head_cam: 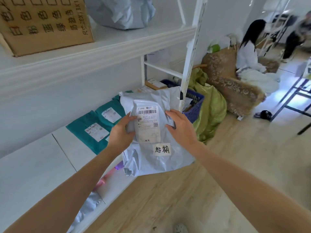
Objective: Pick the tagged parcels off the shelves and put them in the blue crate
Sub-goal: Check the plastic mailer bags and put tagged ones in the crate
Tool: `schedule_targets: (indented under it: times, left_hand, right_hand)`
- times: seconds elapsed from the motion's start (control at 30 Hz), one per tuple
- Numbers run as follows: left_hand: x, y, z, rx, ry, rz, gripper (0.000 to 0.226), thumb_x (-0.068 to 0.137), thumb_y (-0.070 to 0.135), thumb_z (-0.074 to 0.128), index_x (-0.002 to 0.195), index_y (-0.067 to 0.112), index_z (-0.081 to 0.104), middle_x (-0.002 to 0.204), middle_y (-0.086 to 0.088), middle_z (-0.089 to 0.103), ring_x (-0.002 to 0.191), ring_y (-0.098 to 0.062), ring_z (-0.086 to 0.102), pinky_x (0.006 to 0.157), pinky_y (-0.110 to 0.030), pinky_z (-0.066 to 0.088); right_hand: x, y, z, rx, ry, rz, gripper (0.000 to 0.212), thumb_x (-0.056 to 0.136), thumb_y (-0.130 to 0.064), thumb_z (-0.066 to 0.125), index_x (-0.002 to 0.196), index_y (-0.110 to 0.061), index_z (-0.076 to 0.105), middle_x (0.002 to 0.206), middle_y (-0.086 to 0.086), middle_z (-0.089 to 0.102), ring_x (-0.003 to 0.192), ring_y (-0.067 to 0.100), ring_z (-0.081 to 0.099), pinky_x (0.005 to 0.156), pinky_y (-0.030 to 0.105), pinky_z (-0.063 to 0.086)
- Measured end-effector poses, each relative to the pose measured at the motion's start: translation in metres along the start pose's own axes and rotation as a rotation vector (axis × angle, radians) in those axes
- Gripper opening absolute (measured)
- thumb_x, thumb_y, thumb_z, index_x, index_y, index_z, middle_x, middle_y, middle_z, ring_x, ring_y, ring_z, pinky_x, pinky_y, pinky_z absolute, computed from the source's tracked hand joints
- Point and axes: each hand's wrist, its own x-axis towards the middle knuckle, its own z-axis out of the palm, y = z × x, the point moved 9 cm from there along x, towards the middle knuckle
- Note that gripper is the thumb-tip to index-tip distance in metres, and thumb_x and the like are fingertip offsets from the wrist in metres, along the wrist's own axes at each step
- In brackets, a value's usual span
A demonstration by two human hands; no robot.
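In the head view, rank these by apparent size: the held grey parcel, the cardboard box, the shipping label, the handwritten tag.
Cardboard box and grey parcel: about alike, and the frame cuts off the box, so unranked.
Then shipping label.
Smallest: handwritten tag.

bright, even daylight | soft shadows | wide-angle edge distortion | background motion-blurred

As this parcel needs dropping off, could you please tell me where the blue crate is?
The blue crate stands right of centre in the head view, behind the white shelf post, beyond the grey parcel and left of the green sack.
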Motion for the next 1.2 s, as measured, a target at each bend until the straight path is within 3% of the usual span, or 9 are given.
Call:
schedule_targets:
  times: [0.1,0.27,0.47,0.73,0.9,1.07,1.2]
  left_hand:
    - [0.014,0.018,0.036,0.014,-0.059,0.059,0.051,0.083,-0.006,0.06,0.126,0.02,0.058,0.142,0.001,0.05,0.108,-0.02,0.058,0.083,-0.025,0.051]
    - [0.042,0.048,0.104,0.019,-0.14,0.11,0.051,0.081,-0.005,0.06,0.126,0.02,0.058,0.145,0.003,0.045,0.114,-0.017,0.054,0.091,-0.024,0.047]
    - [0.087,0.082,0.187,0.019,-0.181,0.125,0.051,0.08,-0.003,0.06,0.122,0.025,0.059,0.142,0.001,0.048,0.115,-0.022,0.056,0.093,-0.037,0.051]
    - [0.143,0.133,0.303,0.069,-0.187,0.122,0.051,0.08,-0.006,0.058,0.125,0.018,0.059,0.135,-0.001,0.056,0.11,-0.027,0.058,0.086,-0.021,0.043]
    - [0.165,0.151,0.365,0.028,-0.204,0.067,0.049,0.081,-0.005,0.061,0.123,0.021,0.06,0.132,-0.003,0.057,0.11,-0.028,0.059,0.094,-0.041,0.051]
    - [0.191,0.169,0.4,0.05,-0.19,0.07,0.049,0.081,-0.007,0.06,0.122,0.018,0.06,0.127,0.014,0.049,0.103,-0.02,0.056,0.09,-0.031,0.05]
    - [0.223,0.176,0.427,0.047,-0.206,0.064,0.05,0.08,-0.008,0.06,0.123,0.019,0.06,0.126,0.004,0.056,0.1,-0.018,0.056,0.082,-0.025,0.047]
  right_hand:
    - [-0.007,0.033,-0.018,-0.03,0.034,0.057,0.051,0.086,-0.012,0.067,0.135,-0.013,0.052,0.141,0.005,0.049,0.128,0.024,0.047,0.102,0.037,0.042]
    - [-0.01,0.095,-0.05,-0.057,0.078,0.125,0.048,0.086,-0.01,0.067,0.132,-0.009,0.054,0.137,0.007,0.052,0.123,0.027,0.05,0.098,0.032,0.041]
    - [0.013,0.186,-0.083,-0.066,0.09,0.17,0.05,0.084,-0.01,0.068,0.132,-0.012,0.055,0.137,0.005,0.052,0.122,0.026,0.051,0.094,0.035,0.045]
    - [0.048,0.311,-0.123,-0.065,0.053,0.183,0.05,0.084,-0.012,0.069,0.131,-0.013,0.056,0.135,0.005,0.053,0.12,0.026,0.052,0.089,0.037,0.049]
    - [0.068,0.38,-0.144,-0.066,-0.006,0.165,0.049,0.084,-0.01,0.068,0.131,-0.012,0.055,0.135,0.007,0.053,0.121,0.027,0.051,0.093,0.036,0.046]
    - [0.088,0.425,-0.152,-0.049,-0.03,0.174,0.05,0.085,-0.013,0.066,0.134,-0.015,0.054,0.138,0.004,0.051,0.124,0.024,0.049,0.092,0.034,0.046]
    - [0.112,0.458,-0.154,-0.045,-0.024,0.189,0.051,0.086,-0.014,0.066,0.135,-0.017,0.052,0.139,0.002,0.05,0.127,0.022,0.047,0.095,0.034,0.045]
